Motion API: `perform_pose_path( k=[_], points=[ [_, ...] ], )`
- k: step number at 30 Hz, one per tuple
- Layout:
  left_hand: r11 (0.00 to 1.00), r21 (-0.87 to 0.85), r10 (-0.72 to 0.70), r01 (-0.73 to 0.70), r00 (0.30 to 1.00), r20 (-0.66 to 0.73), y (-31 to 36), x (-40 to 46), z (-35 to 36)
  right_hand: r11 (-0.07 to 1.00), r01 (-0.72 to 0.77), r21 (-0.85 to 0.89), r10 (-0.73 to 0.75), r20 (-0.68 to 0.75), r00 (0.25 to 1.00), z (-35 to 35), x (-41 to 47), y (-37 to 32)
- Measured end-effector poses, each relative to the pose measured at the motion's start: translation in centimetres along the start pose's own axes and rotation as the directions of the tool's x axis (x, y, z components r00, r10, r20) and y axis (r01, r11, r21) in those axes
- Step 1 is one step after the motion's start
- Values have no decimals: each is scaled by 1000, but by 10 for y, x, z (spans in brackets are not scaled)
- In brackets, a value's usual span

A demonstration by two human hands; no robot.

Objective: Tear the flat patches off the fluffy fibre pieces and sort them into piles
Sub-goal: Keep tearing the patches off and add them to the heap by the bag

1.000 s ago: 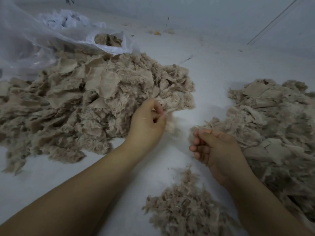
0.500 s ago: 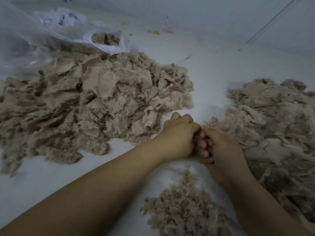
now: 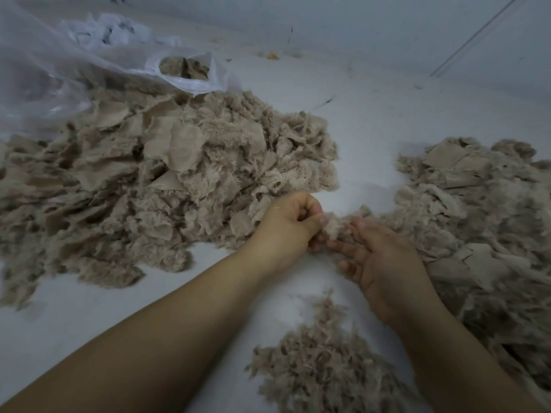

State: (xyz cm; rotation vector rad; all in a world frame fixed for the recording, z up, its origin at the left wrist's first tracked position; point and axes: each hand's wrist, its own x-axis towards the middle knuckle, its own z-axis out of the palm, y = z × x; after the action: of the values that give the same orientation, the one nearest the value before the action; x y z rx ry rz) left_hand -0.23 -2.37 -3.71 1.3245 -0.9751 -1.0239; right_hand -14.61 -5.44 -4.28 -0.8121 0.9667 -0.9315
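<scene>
A small tan fluffy fibre piece [image 3: 334,226] sits between my two hands at the middle of the white surface. My left hand [image 3: 286,225] pinches its left side with curled fingers. My right hand [image 3: 378,257] holds its right side with thumb and fingertips, palm turned up. A big heap of fluffy pieces with flat patches [image 3: 149,186] lies to the left. Another heap of patches and fibre [image 3: 483,222] lies to the right. A smaller pile of loose fluff [image 3: 322,365] lies in front, near me.
A clear plastic bag [image 3: 74,64] with more tan pieces in its mouth lies at the back left. Crumpled white material [image 3: 113,28] sits behind it. A pale wall rises at the back, and small scraps dot the white surface there.
My left hand left the big heap with a fluffy piece and came to my right hand. Both hands now hold that piece between them, and my right hand's fingers have spread.
</scene>
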Motion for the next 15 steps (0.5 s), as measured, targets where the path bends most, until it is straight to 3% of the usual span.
perform_pose_path(
  k=[5,8,11,13,15],
  points=[
    [978,-205,45,-36,998,37,7,-5,-8,999,24,-46,-22,44,999,0,-3,-1],
    [976,-217,47,-22,992,114,7,-14,-8,982,72,-172,-54,109,993,0,-7,-1],
    [982,53,180,-180,984,4,3,-20,-7,973,105,-208,-83,111,990,-2,-8,0],
    [898,268,370,-349,929,-29,2,-22,-7,973,103,-206,-82,109,991,-3,-8,0],
    [761,424,524,-491,851,46,1,-24,-5,974,95,-205,-68,135,988,-1,-8,-1]
  ],
)
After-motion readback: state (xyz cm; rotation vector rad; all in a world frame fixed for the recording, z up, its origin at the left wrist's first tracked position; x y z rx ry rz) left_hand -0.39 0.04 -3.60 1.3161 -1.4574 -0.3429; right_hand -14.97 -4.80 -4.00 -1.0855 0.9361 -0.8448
